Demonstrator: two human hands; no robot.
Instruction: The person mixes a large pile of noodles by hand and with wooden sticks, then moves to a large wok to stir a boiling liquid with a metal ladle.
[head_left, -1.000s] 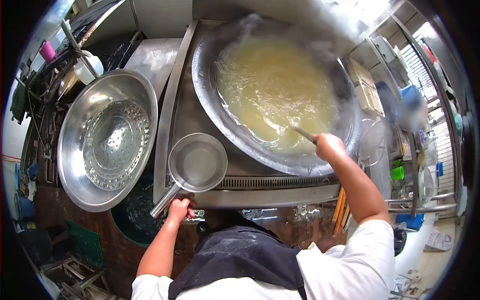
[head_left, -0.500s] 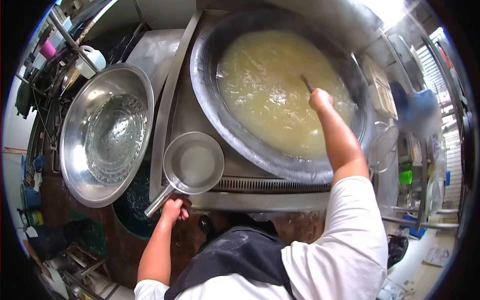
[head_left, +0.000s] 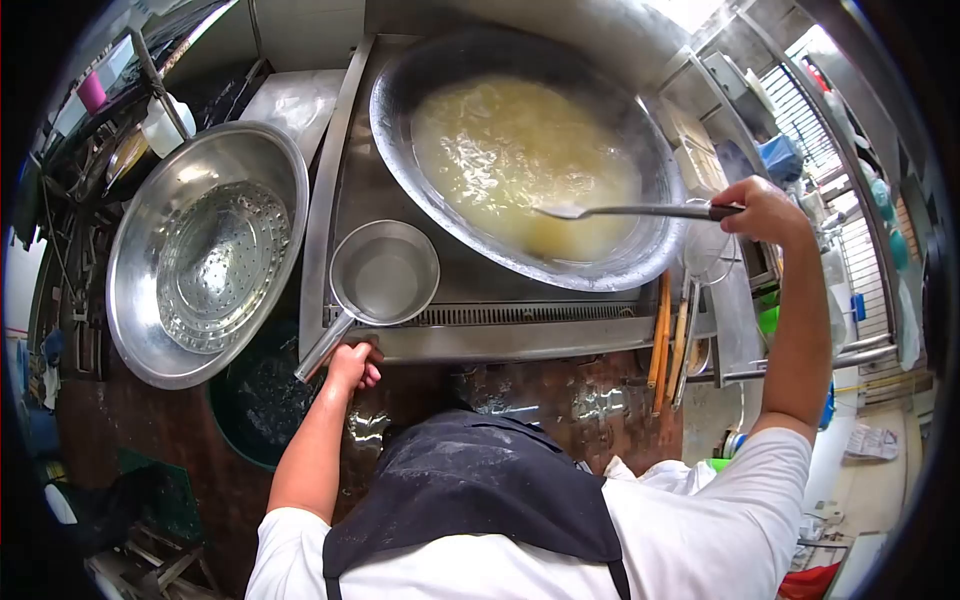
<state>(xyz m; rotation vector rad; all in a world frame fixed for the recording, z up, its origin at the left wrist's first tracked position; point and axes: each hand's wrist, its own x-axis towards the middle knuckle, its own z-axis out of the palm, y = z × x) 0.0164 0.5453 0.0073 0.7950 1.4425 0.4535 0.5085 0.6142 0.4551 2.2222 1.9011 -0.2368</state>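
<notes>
My right hand (head_left: 765, 210) grips the dark handle of a long metal spatula (head_left: 640, 211), its tip over the liquid near the right side of a huge wok (head_left: 510, 268). Pale yellow, steaming liquid (head_left: 520, 160) fills much of this wok. At the stove's front edge my left hand (head_left: 352, 366) is curled closed, right beside the tubular handle of a saucepan (head_left: 385, 272); I cannot tell what its fingers hold. The saucepan stands upright on the stove's front left.
A large steel basin (head_left: 140, 320) with a perforated colander (head_left: 222, 265) inside stands left of the stove (head_left: 450, 343). Below it is a dark green tub (head_left: 250, 425). Several wooden-handled tools (head_left: 665, 340) hang at the stove's front right, near a wire strainer (head_left: 708, 250). The floor (head_left: 540, 395) looks wet.
My right hand has risen and moved right, lifting the spatula's tip out of the liquid. The view has shifted; my left hand stays beside the saucepan handle.
</notes>
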